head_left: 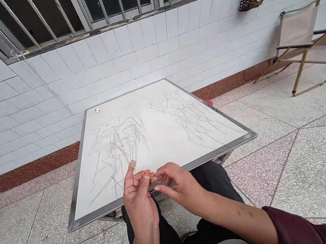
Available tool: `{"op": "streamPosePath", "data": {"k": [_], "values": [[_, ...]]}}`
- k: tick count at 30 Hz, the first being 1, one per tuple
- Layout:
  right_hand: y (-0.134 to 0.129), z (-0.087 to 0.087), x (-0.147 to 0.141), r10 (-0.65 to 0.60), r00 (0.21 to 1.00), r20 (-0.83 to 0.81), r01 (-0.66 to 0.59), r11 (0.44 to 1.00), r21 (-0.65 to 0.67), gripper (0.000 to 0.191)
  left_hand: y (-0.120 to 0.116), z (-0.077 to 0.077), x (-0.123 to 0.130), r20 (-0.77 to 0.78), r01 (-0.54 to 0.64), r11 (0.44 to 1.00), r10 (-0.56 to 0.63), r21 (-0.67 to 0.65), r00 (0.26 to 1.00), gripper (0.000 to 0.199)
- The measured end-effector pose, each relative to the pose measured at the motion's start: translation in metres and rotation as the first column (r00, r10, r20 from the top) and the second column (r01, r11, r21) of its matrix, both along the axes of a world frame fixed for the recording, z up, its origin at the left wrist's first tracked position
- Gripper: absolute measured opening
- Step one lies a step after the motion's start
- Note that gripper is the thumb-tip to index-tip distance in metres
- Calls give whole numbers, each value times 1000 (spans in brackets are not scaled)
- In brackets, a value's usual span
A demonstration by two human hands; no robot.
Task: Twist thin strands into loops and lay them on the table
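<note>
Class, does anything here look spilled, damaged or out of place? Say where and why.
Nothing looks spilled. Thin wires on the left side of the table lie criss-crossed, messier than the looped wires on the right. A finger of the left hand wears a tan wrap, perhaps a bandage.

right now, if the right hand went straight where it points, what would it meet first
Likely the left hand, at its pinched thumb and finger, though depth is hard to judge.
</note>
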State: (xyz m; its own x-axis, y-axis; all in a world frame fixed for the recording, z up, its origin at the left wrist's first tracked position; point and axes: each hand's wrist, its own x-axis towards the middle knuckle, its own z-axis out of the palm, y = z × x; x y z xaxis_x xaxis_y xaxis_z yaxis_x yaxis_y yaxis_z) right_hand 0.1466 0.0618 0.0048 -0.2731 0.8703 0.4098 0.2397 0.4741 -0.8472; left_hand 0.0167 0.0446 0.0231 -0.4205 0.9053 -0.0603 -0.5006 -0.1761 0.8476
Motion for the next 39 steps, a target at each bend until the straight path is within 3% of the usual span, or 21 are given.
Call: {"op": "streamPosePath", "data": {"k": [4,9,21,32,39], "values": [[-3,-4,-14,-26,995,-97,25,1000,-7,8,0,-2,3,6,-3,1000,3,2,1000,61],[-4,-8,-11,-23,985,-171,17,999,-35,9,1,-3,3,0,-4,1000,4,-7,1000,61],[-5,-11,-12,-21,967,-254,-36,976,-216,9,-3,-4,-1,-119,56,998,-56,-2,991,63],[-8,-7,-7,-53,997,-62,55,998,30,12,-3,-10,6,-95,-22,1000,22,-2,995,57],[-6,-7,-5,-16,984,-177,-18,982,-186,10,-5,-9,8,-100,27,1000,-28,-15,995,60]]}}
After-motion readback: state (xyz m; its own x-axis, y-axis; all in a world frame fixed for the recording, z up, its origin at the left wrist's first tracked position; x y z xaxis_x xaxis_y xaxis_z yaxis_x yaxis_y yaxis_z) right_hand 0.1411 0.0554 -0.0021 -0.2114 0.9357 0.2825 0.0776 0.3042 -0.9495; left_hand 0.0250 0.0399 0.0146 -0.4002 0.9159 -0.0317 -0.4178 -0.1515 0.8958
